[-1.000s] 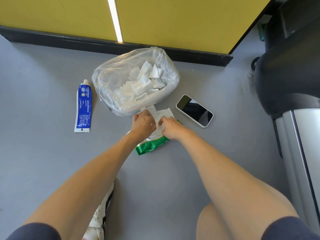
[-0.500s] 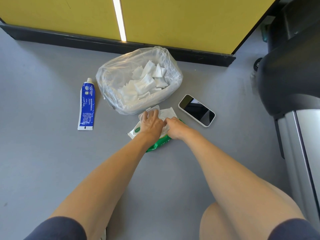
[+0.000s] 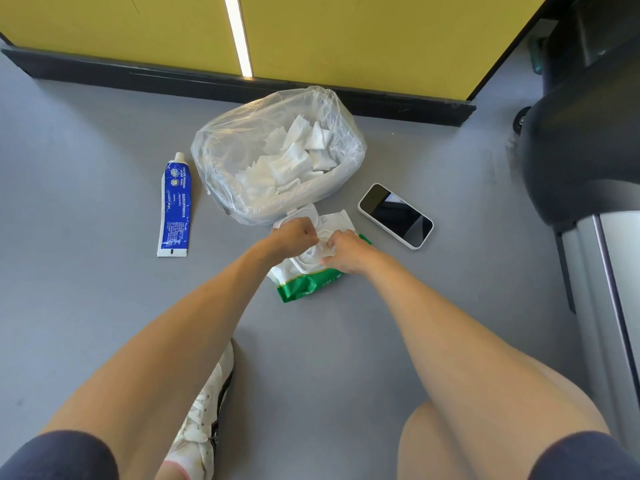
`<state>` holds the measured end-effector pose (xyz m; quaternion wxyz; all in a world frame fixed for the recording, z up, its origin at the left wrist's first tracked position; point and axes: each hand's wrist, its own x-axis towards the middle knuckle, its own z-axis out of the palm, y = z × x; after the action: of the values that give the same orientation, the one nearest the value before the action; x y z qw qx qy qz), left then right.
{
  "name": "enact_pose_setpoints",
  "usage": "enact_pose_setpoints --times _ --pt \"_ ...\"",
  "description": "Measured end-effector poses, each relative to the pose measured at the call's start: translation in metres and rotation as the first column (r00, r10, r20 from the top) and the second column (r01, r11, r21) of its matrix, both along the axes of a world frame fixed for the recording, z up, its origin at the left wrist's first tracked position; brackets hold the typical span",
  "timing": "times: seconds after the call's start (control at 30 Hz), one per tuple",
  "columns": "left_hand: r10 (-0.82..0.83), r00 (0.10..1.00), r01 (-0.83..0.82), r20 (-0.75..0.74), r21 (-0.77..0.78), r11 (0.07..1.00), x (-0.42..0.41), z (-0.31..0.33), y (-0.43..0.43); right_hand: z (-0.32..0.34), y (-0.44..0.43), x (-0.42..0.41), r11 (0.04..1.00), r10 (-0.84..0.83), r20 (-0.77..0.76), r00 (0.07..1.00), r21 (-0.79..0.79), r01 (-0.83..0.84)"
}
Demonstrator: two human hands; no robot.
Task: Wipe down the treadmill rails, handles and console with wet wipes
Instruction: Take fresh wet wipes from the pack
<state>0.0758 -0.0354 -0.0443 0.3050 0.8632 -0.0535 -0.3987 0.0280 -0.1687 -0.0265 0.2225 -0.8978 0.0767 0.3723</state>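
Gripping the wet wipes pack [image 3: 306,284] mid-frame on the floor [image 3: 104,306] with left hand [image 3: 294,237] and right hand [image 3: 346,252], both curled at its flipped-open lid [image 3: 302,213], just below the plastic bag [image 3: 214,168] of used wipes.

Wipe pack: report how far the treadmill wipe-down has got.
Done: the lid is flipped open; the plastic bag holds many white wipes, perhaps used ones. In hand: right hand holds the wipe pack, left hand works at its opening, no wipe clearly out. Left: wiping the treadmill, which no hand touches.
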Motion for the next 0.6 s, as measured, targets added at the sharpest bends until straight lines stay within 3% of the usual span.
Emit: enact_pose_setpoints --times 0.1,0.23,0.4,0.5,0.6 --pt "0.158 0.982 -0.172 -0.104 -0.147 0.974 0.002 0.012 0.005 -0.002 -0.001 -0.001 1.000 -0.022 0.030 0.999 -0.003 0.022" --pt "0.112 0.982 -0.139 -0.151 -0.182 0.973 0.001 0.020 0.008 -0.003 0.001 -0.001 1.000 -0.022 0.049 0.999 -0.015 0.023" --pt "0.237 0.953 -0.281 -0.188 -0.258 0.924 -0.006 0.020 0.001 -0.001 0.000 -0.002 1.000 -0.025 0.056 0.998 -0.009 0.025" --pt "0.338 0.904 -0.407 -0.262 -0.288 0.866 -0.003 0.020 0.005 0.000 0.001 -0.003 0.999 -0.041 0.028 0.999 0.020 0.040" --pt "0.420 0.818 -0.559 -0.394 -0.366 0.744 0.000 0.027 0.006 0.001 0.003 -0.006 0.998 -0.046 -0.005 0.999 0.045 0.046"
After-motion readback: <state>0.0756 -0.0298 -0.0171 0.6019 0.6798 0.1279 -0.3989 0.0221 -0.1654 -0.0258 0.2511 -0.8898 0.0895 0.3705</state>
